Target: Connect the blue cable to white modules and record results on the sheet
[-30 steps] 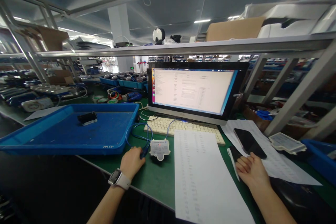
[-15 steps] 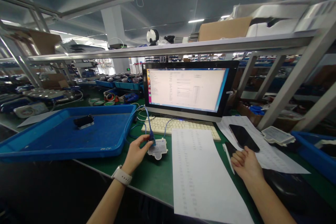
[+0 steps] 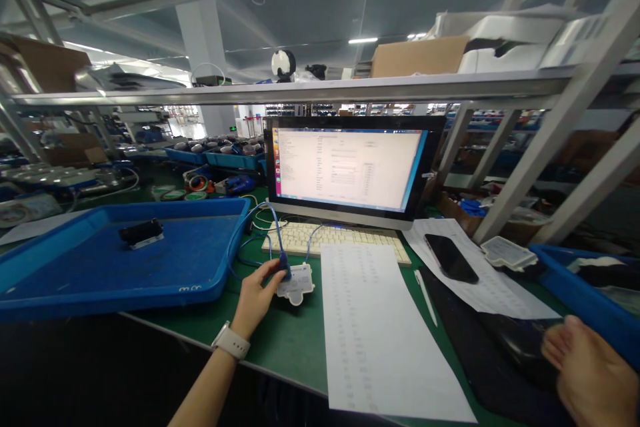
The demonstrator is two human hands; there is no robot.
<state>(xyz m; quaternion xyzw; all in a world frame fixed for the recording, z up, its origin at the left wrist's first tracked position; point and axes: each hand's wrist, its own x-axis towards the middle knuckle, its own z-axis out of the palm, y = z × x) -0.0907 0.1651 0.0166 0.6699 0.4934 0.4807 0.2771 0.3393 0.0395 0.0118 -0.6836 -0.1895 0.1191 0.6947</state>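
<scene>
My left hand [image 3: 263,287] pinches the blue plug of a cable [image 3: 284,263], which stands against a small white plastic device [image 3: 296,285] lying on the green bench. From the plug, the blue cable loops up and back toward the keyboard [image 3: 335,240]. Over at the lower right, my right hand [image 3: 590,367] is blurred, its fingers curled, beside a black computer mouse [image 3: 520,350] on a dark mat. Whether that hand touches the mouse or holds anything, I cannot make out. Printed paper sheets [image 3: 380,347] lie between my hands.
A blue tray [image 3: 170,280] with a black part [image 3: 141,233] in it sits on the left. Behind the keyboard stands a lit monitor [image 3: 345,167]. A white pen [image 3: 426,297], a phone [image 3: 451,257] and a blue bin [image 3: 575,287] are on the right. A shelf [image 3: 320,90] spans overhead.
My right hand has moved right and toward me, from beside the pen and phone to near the mouse. My left hand keeps its pinch on the plug. The view has turned slightly right.
</scene>
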